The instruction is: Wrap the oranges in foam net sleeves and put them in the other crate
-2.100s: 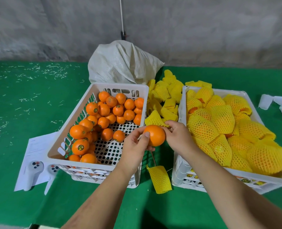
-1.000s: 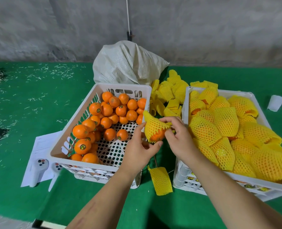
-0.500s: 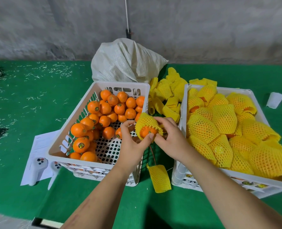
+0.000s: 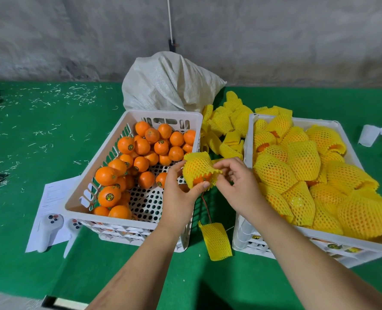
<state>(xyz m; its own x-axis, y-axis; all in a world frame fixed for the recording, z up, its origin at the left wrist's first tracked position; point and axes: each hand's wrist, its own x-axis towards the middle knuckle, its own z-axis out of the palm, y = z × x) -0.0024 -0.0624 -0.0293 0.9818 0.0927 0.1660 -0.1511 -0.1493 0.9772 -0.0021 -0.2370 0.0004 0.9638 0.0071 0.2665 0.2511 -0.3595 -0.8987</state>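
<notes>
Hands: left hand (image 4: 181, 193) grips orange (image 4: 200, 179); right hand (image 4: 237, 184) pinches sleeve (image 4: 198, 167), now pulled nearly over; right crate (image 4: 248, 139) next.

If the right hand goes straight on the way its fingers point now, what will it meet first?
The right hand points left, so it would probably first meet the foam net sleeve on the orange held by the left hand; the fingertips already pinch its edge.
</notes>
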